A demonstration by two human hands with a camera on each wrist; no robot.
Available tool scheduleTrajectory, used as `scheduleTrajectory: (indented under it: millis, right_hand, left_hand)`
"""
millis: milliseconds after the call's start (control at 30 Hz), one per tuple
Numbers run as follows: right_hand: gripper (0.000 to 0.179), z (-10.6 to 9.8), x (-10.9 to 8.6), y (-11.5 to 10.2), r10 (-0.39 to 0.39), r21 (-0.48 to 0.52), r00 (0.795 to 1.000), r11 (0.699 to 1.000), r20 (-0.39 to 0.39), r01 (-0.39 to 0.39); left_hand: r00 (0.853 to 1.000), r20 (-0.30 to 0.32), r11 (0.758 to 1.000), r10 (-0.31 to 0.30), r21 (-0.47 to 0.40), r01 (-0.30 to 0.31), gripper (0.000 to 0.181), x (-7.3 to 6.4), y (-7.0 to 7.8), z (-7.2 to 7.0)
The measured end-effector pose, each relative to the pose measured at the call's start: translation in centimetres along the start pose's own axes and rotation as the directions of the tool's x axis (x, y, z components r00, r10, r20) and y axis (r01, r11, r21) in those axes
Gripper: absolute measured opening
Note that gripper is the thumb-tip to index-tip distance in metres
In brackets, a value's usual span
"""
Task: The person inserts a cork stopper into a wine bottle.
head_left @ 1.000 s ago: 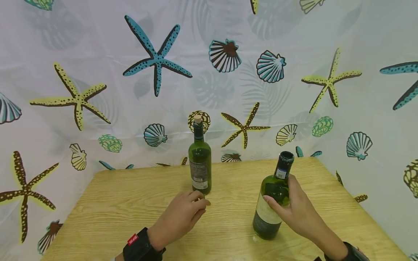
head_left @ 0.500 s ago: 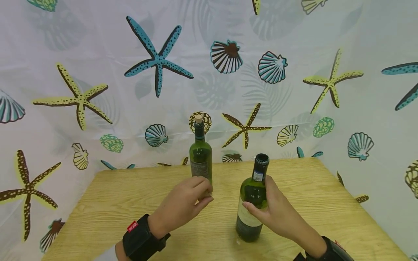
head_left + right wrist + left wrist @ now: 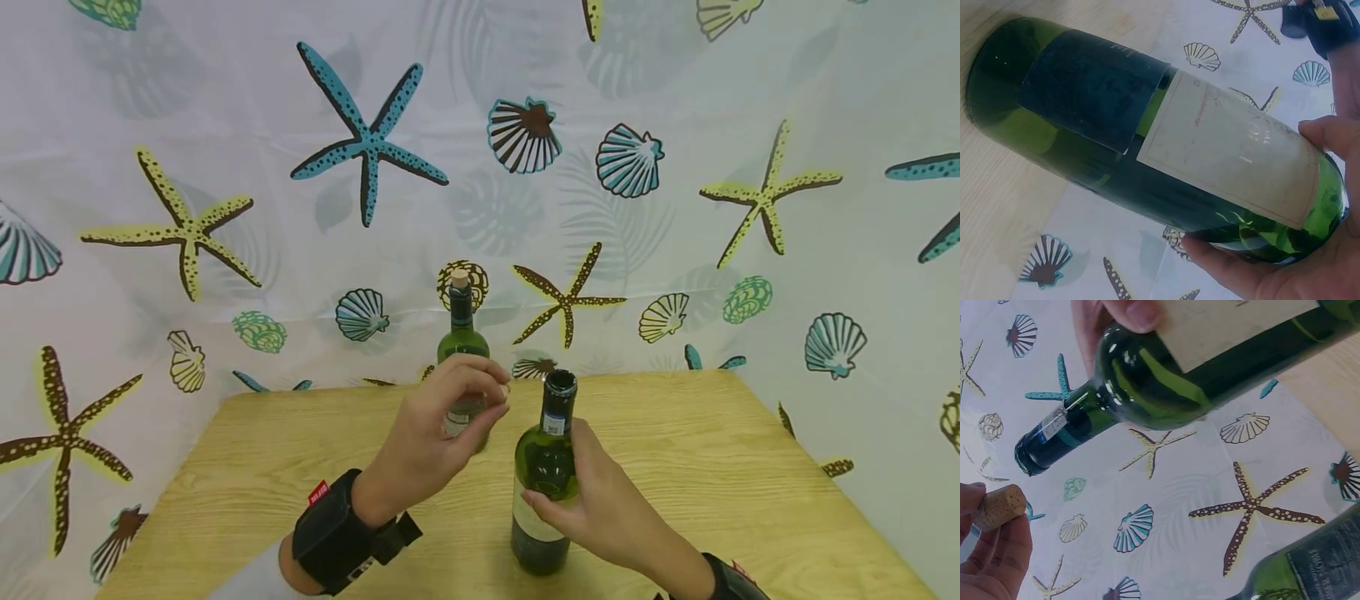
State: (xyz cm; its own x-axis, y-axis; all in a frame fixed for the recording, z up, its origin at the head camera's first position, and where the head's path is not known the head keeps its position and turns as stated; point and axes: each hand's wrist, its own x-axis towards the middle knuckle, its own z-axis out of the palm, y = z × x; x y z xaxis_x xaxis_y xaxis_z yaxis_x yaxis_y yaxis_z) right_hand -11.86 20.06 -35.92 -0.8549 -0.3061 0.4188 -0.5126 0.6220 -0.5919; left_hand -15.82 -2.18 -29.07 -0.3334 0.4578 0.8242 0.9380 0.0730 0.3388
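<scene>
head: forward-down, wide | left wrist: tilted, close | right wrist: tilted, closest | all share: held bottle

Pale backdrop with printed starfish and shells; yellowish wood-grain tabletop before it; soft light

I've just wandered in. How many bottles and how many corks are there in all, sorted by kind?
Bottles: 2 (an open green bottle in the right hand, a corked green bottle farther back)
Corks: 2 (a loose cork pinched by the left hand, a fitted cork in the corked green bottle's mouth)
Total: 4
</scene>
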Motion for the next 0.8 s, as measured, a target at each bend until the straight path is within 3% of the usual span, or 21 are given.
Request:
scheduleTrajectory:
  millis: [100,200,800]
  right_hand:
    - [0.076,0.5,0.1,-0.5,-0.007,0.011,1.0,1.0,0.021,0.007]
    - [0.077,1.0,0.2,-1.0,-0.013,0.029,0.999,1.0,0.045,0.011]
    - [0.073,1.9,0.2,-2.0,-0.061,0.076,0.994,0.996,0.095,0.053]
  left_hand:
    - [0.998,-0.057,0.997,0.041,-0.066,-0.045,0.023,1.2,0.4,0.0]
    - [0.996,-0.083,0.992,0.036,-0.118,-0.045,0.023,2.0,0.7,0.2]
    - [0.996,-0.076,0.98,-0.041,-0.197,0.025,0.022,2.9,1.1,0.8]
